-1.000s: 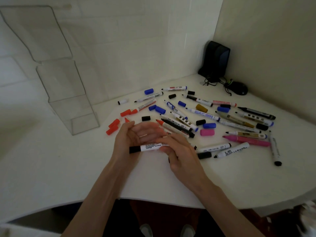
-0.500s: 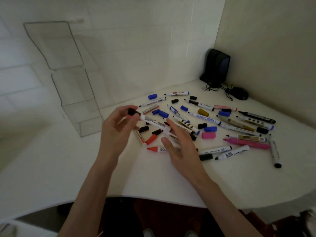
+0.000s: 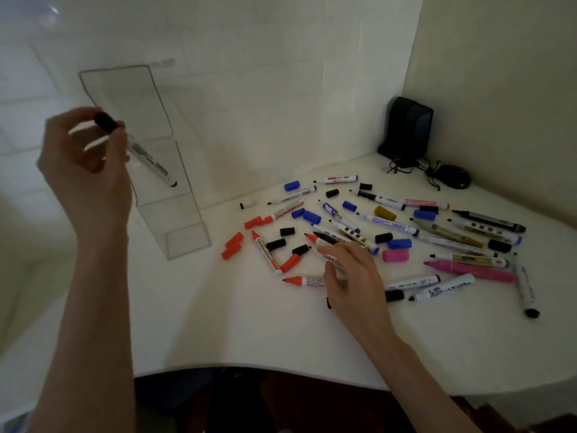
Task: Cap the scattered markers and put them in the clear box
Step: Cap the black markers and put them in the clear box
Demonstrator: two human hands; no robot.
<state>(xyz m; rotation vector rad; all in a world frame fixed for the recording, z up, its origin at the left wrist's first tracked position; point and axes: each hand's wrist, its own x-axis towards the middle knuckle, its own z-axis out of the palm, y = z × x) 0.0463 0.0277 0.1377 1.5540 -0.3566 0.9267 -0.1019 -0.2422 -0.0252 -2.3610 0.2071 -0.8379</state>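
Head view. The left hand [image 3: 84, 170] is raised to the left of the pile, its fingers curled round the upper part of a white-barrelled marker with a black cap [image 3: 150, 162]. The marker is tilted, with the cap up at the fingers and the far end pointing down and to the right. That lower end overlaps the middle step of the clear stepped plastic box [image 3: 184, 220], which stands upright on the white counter [image 3: 249, 332] just right of those fingers. Whether the end is inside the box wall cannot be told.

The right hand [image 3: 356, 282] is lowered onto the near edge of the scattered markers, with its fingers bent down and touching a white barrel. Whether they grip it cannot be told. An uncapped red marker [image 3: 304, 281] lies on the counter just left of these fingers. Three loose red caps [image 3: 232, 245] lie farther left, between the fingers and the box. A loose pink cap [image 3: 395, 255] and a pink marker [image 3: 471, 268] lie to their right.

A black speaker [image 3: 409, 129] and a black mouse [image 3: 456, 179] sit in the far corner, well beyond the fingers.
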